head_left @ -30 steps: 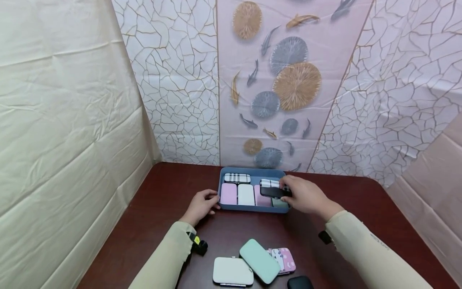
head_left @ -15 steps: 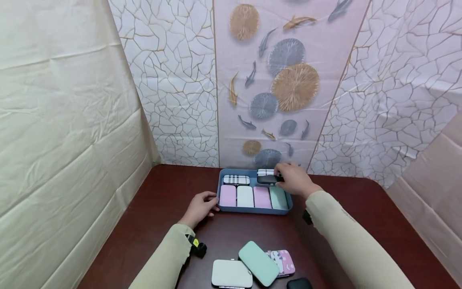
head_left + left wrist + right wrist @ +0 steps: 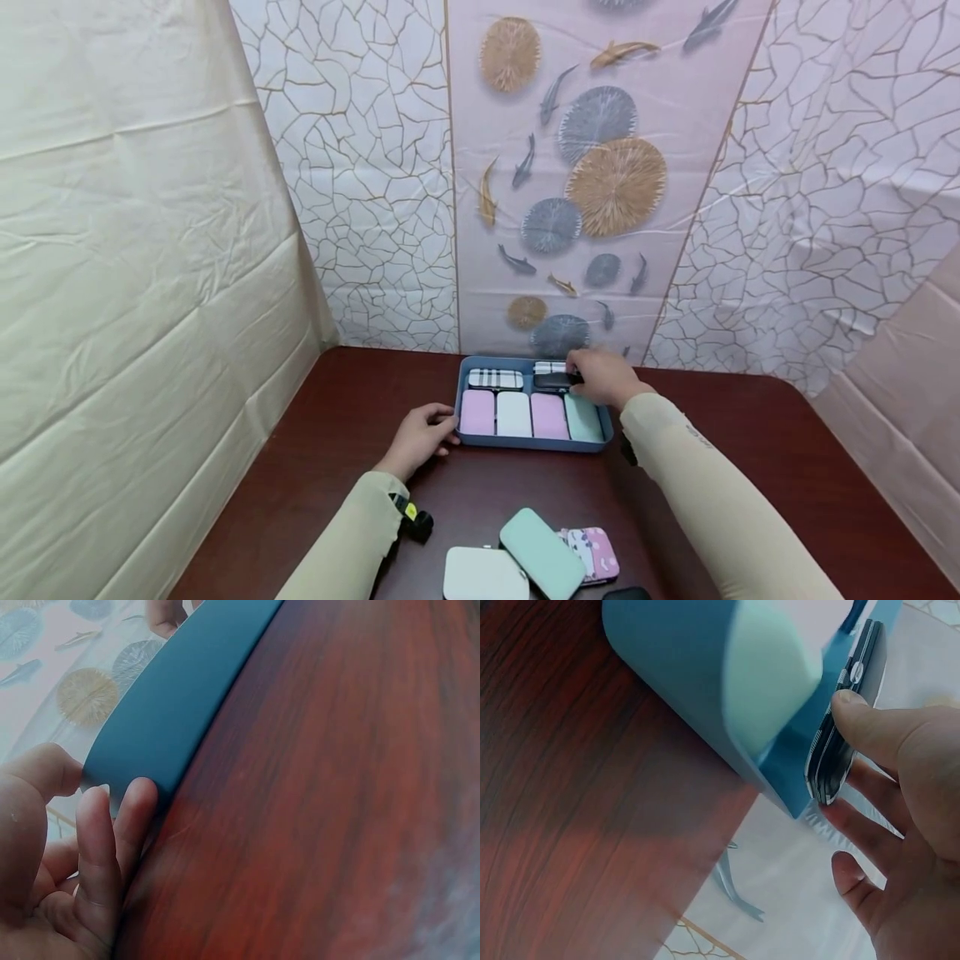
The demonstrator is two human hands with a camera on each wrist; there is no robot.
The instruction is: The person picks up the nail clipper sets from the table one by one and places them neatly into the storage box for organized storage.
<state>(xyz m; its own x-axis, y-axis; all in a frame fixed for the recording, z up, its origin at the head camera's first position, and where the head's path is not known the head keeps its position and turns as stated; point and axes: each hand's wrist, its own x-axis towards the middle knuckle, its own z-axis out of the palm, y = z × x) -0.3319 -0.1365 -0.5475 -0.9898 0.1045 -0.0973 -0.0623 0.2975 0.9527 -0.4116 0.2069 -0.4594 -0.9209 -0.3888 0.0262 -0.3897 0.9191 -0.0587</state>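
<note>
A blue tray (image 3: 532, 445) stands near the table's back edge, holding several small flat cases. My right hand (image 3: 604, 377) pinches a plaid-and-black clasp case (image 3: 552, 381) between thumb and fingers, tilted on its edge in the tray's back right part. In the right wrist view, my thumb presses beside the metal clasp of that case (image 3: 845, 712). My left hand (image 3: 417, 435) touches the tray's left end, fingers loosely bent. In the left wrist view, its fingertips rest against the tray's outer wall (image 3: 176, 697).
The tray's front row has a pink case (image 3: 477, 412), a white case (image 3: 513, 414), another pink case (image 3: 549, 416) and a mint case (image 3: 583, 417). Behind lies a plaid case (image 3: 495, 379). Nearer lie white (image 3: 486, 575), mint (image 3: 542, 553), patterned pink (image 3: 597, 553) and black (image 3: 627, 594) cases.
My right hand has carried the plaid-and-black case from above the front row back and left, then lowered it into the back right part. My left hand stays at the tray's left end.
</note>
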